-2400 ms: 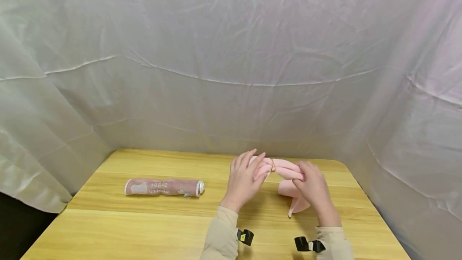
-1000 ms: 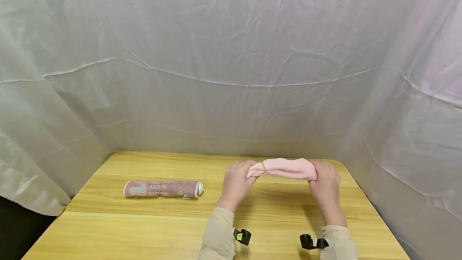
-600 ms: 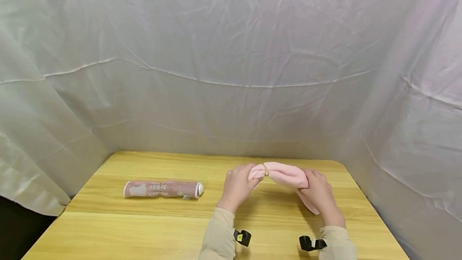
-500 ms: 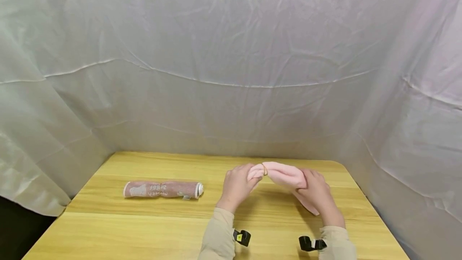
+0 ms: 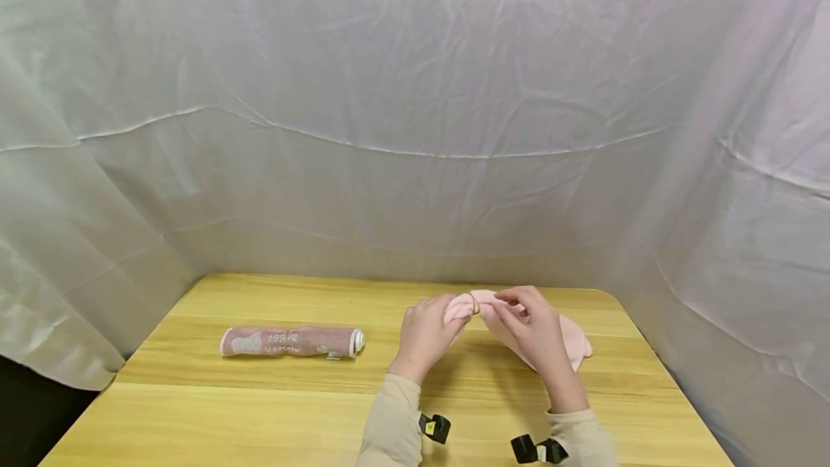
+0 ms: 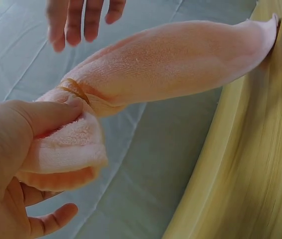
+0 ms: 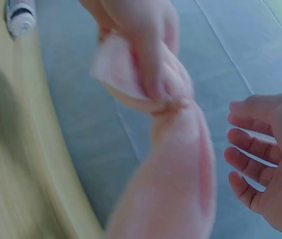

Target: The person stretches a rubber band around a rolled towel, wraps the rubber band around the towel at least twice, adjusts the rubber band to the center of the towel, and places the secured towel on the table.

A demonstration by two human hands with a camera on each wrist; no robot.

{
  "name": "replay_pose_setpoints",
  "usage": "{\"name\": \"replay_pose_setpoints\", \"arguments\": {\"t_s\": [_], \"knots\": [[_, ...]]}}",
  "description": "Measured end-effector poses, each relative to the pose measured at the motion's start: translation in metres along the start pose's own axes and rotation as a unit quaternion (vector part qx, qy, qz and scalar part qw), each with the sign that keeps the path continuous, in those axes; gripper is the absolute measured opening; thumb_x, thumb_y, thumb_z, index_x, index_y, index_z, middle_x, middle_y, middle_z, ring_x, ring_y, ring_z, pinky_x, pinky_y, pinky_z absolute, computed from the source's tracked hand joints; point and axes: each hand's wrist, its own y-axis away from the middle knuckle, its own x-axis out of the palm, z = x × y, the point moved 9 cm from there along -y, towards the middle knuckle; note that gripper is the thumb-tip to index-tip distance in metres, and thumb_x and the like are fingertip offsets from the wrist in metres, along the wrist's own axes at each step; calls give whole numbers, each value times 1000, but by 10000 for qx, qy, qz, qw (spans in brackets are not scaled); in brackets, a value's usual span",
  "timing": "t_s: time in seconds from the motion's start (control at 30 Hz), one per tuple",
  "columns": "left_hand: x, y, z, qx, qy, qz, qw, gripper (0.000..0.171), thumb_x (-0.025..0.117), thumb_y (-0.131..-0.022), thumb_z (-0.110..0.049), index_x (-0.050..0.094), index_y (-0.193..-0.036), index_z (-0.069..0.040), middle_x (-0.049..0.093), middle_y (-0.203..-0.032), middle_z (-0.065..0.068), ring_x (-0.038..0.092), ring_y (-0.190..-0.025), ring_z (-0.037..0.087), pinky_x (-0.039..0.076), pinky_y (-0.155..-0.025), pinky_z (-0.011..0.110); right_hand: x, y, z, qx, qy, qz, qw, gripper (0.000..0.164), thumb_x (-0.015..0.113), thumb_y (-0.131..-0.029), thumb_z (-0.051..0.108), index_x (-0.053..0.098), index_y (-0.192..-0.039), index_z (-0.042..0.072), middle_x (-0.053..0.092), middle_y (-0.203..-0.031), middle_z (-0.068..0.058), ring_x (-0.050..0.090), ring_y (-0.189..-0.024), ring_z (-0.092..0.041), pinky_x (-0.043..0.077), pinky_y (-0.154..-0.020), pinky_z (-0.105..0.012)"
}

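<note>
A pink towel (image 5: 573, 337) is gathered near one end by a tan rubber band (image 6: 75, 88). My left hand (image 5: 424, 334) grips the short bunched end, its thumb pressing the cloth right beside the band in the left wrist view. Beyond the band, the longer part of the towel (image 6: 171, 62) slants down to the right, and its far tip meets the tabletop. My right hand (image 7: 275, 154) is beside the towel near the band, fingers loosely bent and apart from the cloth in both wrist views.
A rolled mauve towel (image 5: 292, 341) with white ends and pale print lies on the left of the wooden table (image 5: 227, 416). Grey-white curtains (image 5: 415, 128) hang behind and at both sides. Each wrist carries a black camera mount (image 5: 436, 427).
My right hand has let go of the towel's far part and moved left towards the band. That part now hangs down to the right. The left hand keeps its hold.
</note>
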Motion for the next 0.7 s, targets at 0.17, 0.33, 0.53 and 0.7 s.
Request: {"name": "replay_pose_setpoints", "arguments": {"t_s": [0.17,0.33,0.53,0.7], "knots": [[0,0,-1,63,28,-40,10000,25,70,-86,-40,68,-103,-21,73,-89,-5,67,-79,15,49,-67,33,20,2,-2,543,-182,368,9977,10,76,-82,7,73,-92,7,66,-92,-5,58,-76,-4,53,-67,-19],[-2,0,-5,282,40,-210,9994,24,71,-86,-36,69,-105,-21,74,-93,-5,68,-83,15,50,-69,33,30,5,-7,911,-227,535,9941,12,76,-82,9,71,-91,4,64,-92,-9,60,-79,-12,53,-69,-20],[-6,2,-13,677,-131,-439,9967,23,73,-85,-34,71,-103,-20,75,-93,-5,67,-82,15,52,-73,35,41,7,-12,1211,21,735,9899,23,75,-84,15,69,-99,-1,61,-96,-13,58,-85,-19,52,-73,-25],[-3,3,-16,722,-74,-303,9969,24,73,-85,-33,72,-105,-20,75,-93,-4,67,-82,15,50,-71,32,42,10,-16,1445,-379,639,9867,17,76,-83,12,71,-96,2,61,-98,-11,62,-87,-18,54,-75,-21]]}}
